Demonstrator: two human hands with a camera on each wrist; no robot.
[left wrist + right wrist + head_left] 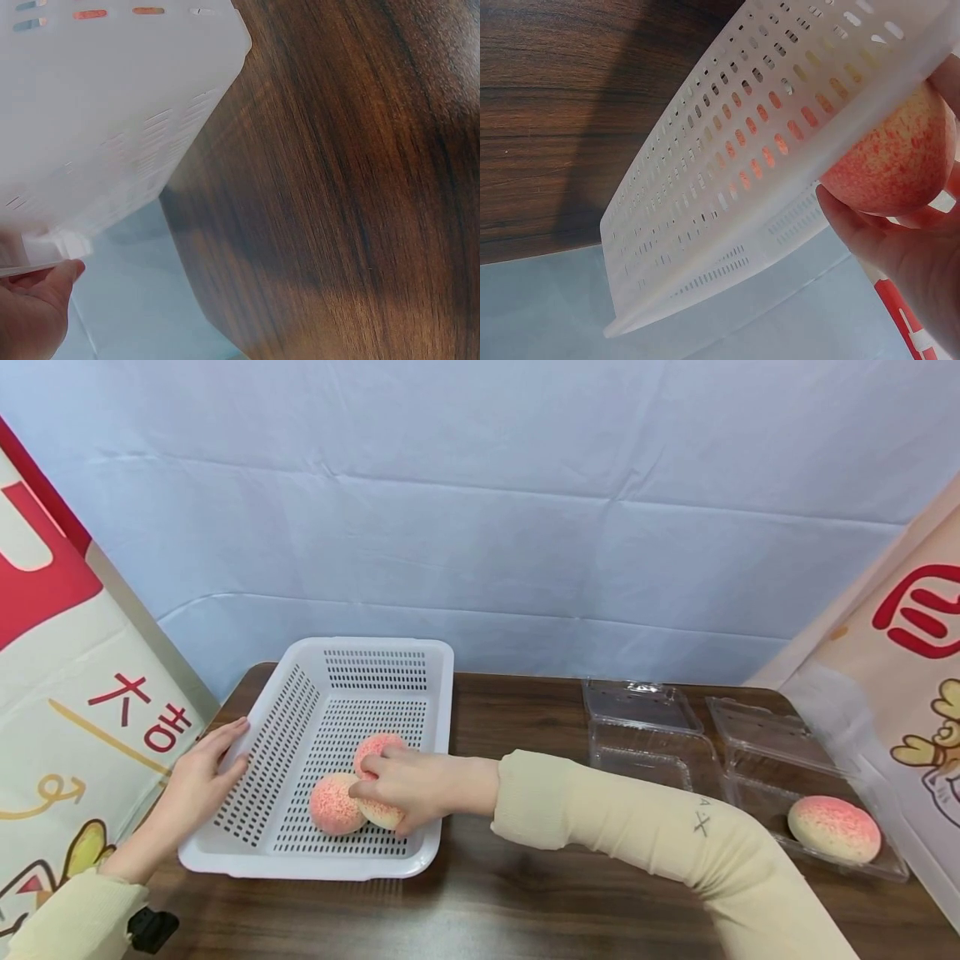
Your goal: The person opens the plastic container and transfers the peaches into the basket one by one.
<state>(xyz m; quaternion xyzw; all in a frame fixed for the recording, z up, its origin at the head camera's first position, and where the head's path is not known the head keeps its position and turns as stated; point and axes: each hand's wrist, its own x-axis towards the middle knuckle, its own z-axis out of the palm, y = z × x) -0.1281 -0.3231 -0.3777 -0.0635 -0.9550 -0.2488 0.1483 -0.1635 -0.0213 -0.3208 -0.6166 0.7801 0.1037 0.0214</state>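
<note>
A white perforated plastic basket [442, 710] stands on the table. My left hand [197, 782] grips its left rim, and in the left wrist view the thumb [67, 279] lies against the rim's edge. Inside the basket, my right hand [422, 783] holds a pink and cream peach [900, 161] with thumb and fingers around it; from the head view the hand covers much of this peach. Two more peaches show close by, one left of the hand [336, 804] and a pinker one just behind its fingers [377, 750].
To the right lie two clear plastic clamshell containers with raised lids. One container [648, 731] is near the middle right; the other container [780, 739] has a peach [834, 829] in it. A pale blue cloth [525, 560] hangs behind the dark wooden table [525, 902], with printed panels at both sides.
</note>
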